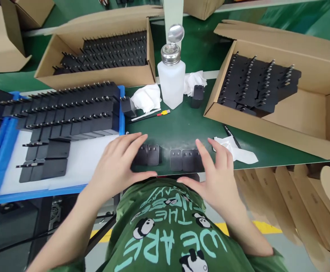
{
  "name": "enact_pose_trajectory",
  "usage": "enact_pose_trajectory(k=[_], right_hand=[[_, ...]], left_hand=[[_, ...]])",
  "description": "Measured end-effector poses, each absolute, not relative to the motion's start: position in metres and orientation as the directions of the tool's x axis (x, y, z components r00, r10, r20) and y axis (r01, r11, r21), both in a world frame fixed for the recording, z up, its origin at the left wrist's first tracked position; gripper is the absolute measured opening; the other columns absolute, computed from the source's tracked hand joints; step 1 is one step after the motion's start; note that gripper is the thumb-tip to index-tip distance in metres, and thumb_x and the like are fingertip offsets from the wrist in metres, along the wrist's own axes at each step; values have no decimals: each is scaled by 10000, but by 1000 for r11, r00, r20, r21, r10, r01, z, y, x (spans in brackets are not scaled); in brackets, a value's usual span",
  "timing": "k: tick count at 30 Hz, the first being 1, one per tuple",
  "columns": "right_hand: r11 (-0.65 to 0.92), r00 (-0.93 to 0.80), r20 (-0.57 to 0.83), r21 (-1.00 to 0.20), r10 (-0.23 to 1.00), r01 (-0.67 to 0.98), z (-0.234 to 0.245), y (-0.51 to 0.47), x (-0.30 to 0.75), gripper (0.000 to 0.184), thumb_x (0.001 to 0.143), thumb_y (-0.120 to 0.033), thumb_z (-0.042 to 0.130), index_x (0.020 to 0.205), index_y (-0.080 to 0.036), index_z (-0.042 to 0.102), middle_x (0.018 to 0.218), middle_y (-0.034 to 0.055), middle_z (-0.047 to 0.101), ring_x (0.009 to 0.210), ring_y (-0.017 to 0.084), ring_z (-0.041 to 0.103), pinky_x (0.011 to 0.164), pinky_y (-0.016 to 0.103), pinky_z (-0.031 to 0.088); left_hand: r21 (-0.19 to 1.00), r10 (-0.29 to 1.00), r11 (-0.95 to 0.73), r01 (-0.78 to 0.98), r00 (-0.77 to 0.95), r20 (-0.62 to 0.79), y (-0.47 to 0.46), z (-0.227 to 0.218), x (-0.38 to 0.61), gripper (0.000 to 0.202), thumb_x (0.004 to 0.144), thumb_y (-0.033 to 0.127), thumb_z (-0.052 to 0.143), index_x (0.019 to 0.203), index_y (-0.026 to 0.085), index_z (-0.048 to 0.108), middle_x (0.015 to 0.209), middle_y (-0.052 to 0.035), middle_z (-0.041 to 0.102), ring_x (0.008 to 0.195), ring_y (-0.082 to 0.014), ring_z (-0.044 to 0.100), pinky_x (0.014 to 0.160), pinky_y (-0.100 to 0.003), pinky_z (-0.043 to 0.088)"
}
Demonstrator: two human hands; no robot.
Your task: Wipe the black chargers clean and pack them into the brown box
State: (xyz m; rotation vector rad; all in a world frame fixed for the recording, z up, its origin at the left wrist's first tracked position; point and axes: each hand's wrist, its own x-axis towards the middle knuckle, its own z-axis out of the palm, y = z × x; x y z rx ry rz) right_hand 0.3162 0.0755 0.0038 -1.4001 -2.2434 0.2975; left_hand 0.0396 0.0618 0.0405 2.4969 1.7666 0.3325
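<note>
The green workbench (182,128) bore, at right, a carton (255,130) part-filled with black adapters (247,83) and, at left, a blue tray (122,113). At the near edge, the left hand (119,158) and right hand (220,173) were spread, thumbs well parted from fingers; whether fingertips touched anything could not be told. Beyond them stood a white bottle (171,81). Between the hands lay the right row (187,158), three adapters visible, and the left row (153,155), two visible.

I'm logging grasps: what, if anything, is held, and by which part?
Nothing, apparently: left hand and right hand are open by the adapters; contact unclear.
</note>
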Motion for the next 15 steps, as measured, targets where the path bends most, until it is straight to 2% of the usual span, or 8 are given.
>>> enact_pose_trajectory(k=[3,5,8,11,13,15], right_hand=[[358,-261,275,-405,925,842,-1,61,284,896,803,-670,624,1511,-230,297,1487,270,312,1317,530,324,939,739,374],[312,-207,278,-414,938,855,-7,54,269,849,843,-604,615,1517,-211,281,1526,274,245,1363,533,258,964,748,350],[241,-95,345,-413,934,878,-21,50,252,857,802,-591,672,1481,-177,352,1535,273,197,1387,533,202,1016,740,317],[186,-6,414,-396,910,899,-35,50,240,759,769,-556,721,1390,-192,480,1513,250,218,1364,517,229,1026,718,327],[167,25,445,-385,895,908,-39,51,236,597,787,-472,723,1297,-212,554,1475,232,276,1319,483,296,1005,693,360],[168,43,457,-411,889,896,-38,54,237,446,795,-403,712,1189,-226,603,1423,213,344,1279,452,351,988,680,375]], left_hand=[[77,917,-391,917,381,120,73,21,35,837,768,636,706,1400,153,445,1296,-186,602,1156,-369,588,907,-477,516],[61,903,-415,908,403,149,77,15,34,820,780,672,667,1368,132,481,1209,-174,653,1073,-341,630,806,-420,536],[69,883,-451,890,433,178,77,14,35,835,796,718,604,1344,96,505,1142,-162,678,1007,-317,646,720,-387,522],[32,877,-469,882,462,133,77,11,41,802,809,717,578,1327,106,532,1075,-157,675,931,-316,644,675,-389,492],[-10,882,-464,886,463,86,79,6,45,712,827,691,577,1250,119,587,976,-153,665,851,-312,639,648,-390,472],[22,893,-447,894,445,68,81,3,47,626,830,664,598,1144,123,630,908,-153,653,818,-311,635,646,-388,469]])
